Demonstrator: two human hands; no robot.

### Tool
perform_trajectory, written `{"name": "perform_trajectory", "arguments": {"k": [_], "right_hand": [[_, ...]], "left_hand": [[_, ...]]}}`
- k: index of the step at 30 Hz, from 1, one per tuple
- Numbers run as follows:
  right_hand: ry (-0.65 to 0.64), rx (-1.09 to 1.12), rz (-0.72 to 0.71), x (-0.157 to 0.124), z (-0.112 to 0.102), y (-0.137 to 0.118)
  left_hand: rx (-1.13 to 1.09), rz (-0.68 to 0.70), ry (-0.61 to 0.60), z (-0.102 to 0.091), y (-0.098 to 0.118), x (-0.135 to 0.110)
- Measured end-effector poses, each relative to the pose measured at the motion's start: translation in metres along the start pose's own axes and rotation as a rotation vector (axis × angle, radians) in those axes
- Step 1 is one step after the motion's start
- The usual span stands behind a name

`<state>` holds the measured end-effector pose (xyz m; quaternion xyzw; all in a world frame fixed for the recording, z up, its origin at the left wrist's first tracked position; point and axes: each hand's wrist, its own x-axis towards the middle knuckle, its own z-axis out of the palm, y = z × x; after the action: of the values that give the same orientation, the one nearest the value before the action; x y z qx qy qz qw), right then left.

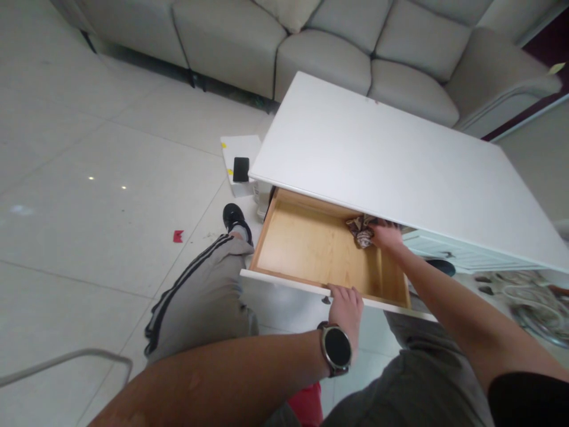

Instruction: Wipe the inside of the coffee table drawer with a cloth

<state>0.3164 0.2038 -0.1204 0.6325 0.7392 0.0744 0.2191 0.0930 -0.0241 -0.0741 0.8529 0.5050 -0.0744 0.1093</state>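
The left hand (345, 311) has its fingers close together, curled tight over the near edge of the open drawer (297, 243). The right hand (386, 234) touches a patterned cloth (362, 228) at the drawer's far right, by the white desk (391, 154). I cannot tell if those fingers squeeze it.

Diffuse, fairly even light, slightly hazy; white bench (391, 160) bright, dark shadow beneath sofa (329, 62). Two small glare spots on glossy floor (111, 249). Detail soft throughout, wide-angle stretching toward edges.
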Motion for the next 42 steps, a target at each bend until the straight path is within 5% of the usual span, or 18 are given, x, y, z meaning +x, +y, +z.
{"name": "perform_trajectory", "arguments": {"k": [7,16,20,25,32,35,42], "right_hand": [[0.082,0.07,-0.128,0.009,-0.024,-0.051],[0.185,0.168,-0.432,0.053,-0.097,-0.204],[0.232,0.156,-0.474,0.067,-0.11,-0.239],[0.211,0.095,-0.487,0.06,-0.095,-0.199],[0.062,-0.088,-0.29,0.003,-0.045,-0.051],[-0.01,-0.149,-0.139,-0.021,-0.033,-0.007],[-0.032,-0.202,-0.13,-0.055,-0.046,-0.015]], "left_hand": [[-0.053,-0.027,0.039,0.003,0.002,0.0],[-0.062,-0.052,0.02,0.006,0.006,-0.001],[-0.017,-0.003,0.006,0.005,0.003,-0.002],[-0.071,-0.035,-0.039,0.007,0.003,0.001],[-0.038,0.003,-0.024,0.002,-0.001,0.002],[-0.041,0.011,-0.021,0.001,-0.002,0.001],[-0.039,0.012,-0.001,-0.002,-0.002,-0.003]]}}
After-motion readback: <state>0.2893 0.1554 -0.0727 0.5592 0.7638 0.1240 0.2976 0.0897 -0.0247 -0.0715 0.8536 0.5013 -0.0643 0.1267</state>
